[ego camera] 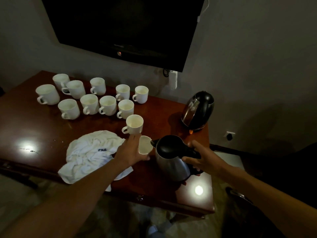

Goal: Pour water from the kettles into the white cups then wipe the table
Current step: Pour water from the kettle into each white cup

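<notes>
The left hand (130, 152) holds a white cup (145, 145) tipped on its side, just beside the spout of a steel kettle (169, 162). The right hand (197, 158) grips that kettle's black handle, low and right of centre. A crumpled white towel (91, 152) lies left of the hands on the brown surface (34, 127). Eleven more cups (107, 104) stand at upper left. A second kettle (197, 110) stands at the right edge, under a dark TV (123, 23).

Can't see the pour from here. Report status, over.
Left hand holds tilted white cup at spout. Right hand grips steel kettle handle. No stream visible. Towel under left forearm, clear of the pour.
</notes>
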A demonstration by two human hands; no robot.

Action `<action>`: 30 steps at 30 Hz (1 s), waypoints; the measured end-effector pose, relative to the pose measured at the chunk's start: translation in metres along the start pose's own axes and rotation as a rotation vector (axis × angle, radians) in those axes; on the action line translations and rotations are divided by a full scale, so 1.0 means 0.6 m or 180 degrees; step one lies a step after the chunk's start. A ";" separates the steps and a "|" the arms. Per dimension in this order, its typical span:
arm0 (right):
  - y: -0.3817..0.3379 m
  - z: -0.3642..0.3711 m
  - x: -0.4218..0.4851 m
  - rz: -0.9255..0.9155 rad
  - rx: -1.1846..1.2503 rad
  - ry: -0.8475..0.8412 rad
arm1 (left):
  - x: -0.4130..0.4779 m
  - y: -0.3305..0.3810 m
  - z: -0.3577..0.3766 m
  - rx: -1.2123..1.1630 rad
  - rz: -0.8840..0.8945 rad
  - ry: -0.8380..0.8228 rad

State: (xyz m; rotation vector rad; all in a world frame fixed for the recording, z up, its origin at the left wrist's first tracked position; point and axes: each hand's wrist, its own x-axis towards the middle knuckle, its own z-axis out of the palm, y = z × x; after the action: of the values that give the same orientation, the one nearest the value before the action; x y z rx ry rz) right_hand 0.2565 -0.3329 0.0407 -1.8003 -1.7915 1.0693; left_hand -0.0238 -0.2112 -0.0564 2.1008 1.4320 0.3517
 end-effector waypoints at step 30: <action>-0.092 0.007 0.082 -0.0109 -0.0661 -0.0423 | 0.005 -0.062 0.013 0.0201 -0.0151 -0.0132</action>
State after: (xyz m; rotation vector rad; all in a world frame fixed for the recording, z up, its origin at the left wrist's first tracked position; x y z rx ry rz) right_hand 0.2113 -0.2804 0.0666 -1.8454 -2.0723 1.0451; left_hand -0.0473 -0.2008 -0.0846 2.1076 1.4836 0.2459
